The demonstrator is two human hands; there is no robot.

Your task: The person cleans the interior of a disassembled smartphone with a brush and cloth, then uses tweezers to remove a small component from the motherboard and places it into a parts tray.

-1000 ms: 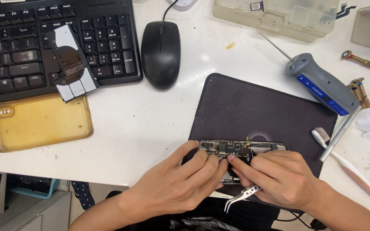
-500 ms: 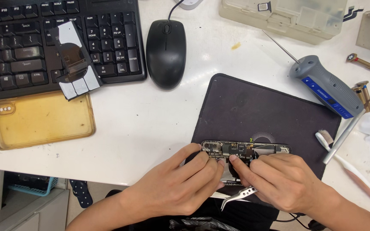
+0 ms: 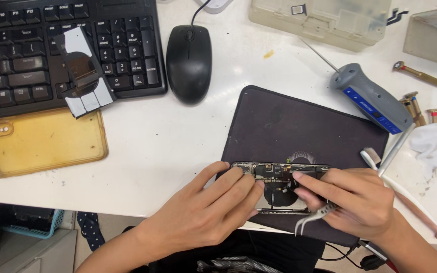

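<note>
We spot one label: blue strip with pale print [image 3: 369, 104] along grey electric screwdriver [image 3: 370, 97] (right of dark mat). No packages, signs, screens.

A white table [image 3: 178, 146] is seen from above, and its top is crowded. At the far left edge a black computer keyboard [image 3: 26, 60] is laid, with a black corded mouse [image 3: 188, 63] just beside it. Near the keyboard, a yellowed, translucent soft phone case [image 3: 41, 141] is set flat. A dark rectangular work mat [image 3: 299, 131] is placed toward the near edge. Beside the mat, a grey electric screwdriver with a blue stripe [image 3: 370, 98] is laid at a slant. A translucent plastic compartment box [image 3: 324, 20] is set at the far edge, and a crumpled white cloth [image 3: 431, 144] lies at the right.
</note>
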